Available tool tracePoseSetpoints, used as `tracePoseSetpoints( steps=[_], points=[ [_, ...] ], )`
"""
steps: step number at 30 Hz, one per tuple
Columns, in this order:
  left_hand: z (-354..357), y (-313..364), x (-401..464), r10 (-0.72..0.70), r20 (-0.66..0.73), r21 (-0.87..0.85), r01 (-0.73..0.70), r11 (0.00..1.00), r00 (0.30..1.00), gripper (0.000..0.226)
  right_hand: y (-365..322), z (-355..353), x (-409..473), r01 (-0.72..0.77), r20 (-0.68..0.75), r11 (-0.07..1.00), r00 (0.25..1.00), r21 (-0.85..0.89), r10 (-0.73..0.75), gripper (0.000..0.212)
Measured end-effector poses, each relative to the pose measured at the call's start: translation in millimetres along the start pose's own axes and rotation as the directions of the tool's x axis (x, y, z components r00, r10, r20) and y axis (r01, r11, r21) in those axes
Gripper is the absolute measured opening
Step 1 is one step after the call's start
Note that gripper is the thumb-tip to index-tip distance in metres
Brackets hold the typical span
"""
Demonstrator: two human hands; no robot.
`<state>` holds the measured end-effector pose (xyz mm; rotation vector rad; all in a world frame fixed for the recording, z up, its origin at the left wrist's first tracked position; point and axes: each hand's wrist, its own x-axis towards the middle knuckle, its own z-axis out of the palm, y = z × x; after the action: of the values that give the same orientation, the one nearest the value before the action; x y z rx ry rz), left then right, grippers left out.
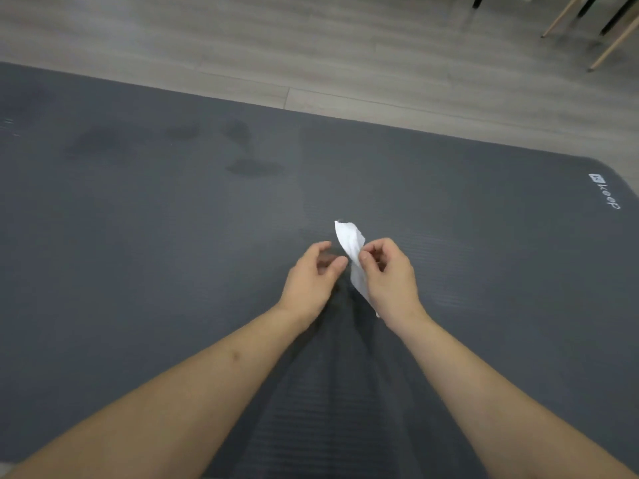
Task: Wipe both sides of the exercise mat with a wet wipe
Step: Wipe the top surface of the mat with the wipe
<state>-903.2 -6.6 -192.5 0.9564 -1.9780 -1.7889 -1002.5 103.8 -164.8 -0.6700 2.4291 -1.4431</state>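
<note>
Two bare forearms reaching in from the near edge, over a dark grey exercise mat (138, 254) spread flat on the floor. Right hand (390, 281) pinching a crumpled white wet wipe (351, 243) between thumb and fingertips, wipe lifted above the mat's middle, its lower tail hanging behind the palm. Left hand (311, 278) just beside it, fingers loosely curled, grasping nothing, thumb tip close to the wipe without plainly touching. Farther out on the mat, darker damp-looking patches (256, 165). White "Keep" logo (605, 191) at the far right corner. Beyond, pale wood-plank floor (311, 46) and slender furniture legs (560, 19).
</note>
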Motion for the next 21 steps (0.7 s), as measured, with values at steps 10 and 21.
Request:
tracePoseSetpoints(
  steps=[10,21],
  points=[
    [9,29,-7,-0.237,0.13,-0.47,0.27,0.84,0.963,0.015,-13,-3,-11,-0.296,0.137,0.921,0.953,0.252,0.268,0.033],
    [-6,34,-19,-0.308,0.086,-0.464,0.311,0.829,0.948,0.011,-13,1,-22,-0.443,0.124,0.775,0.891,0.451,0.437,0.011]
  ],
)
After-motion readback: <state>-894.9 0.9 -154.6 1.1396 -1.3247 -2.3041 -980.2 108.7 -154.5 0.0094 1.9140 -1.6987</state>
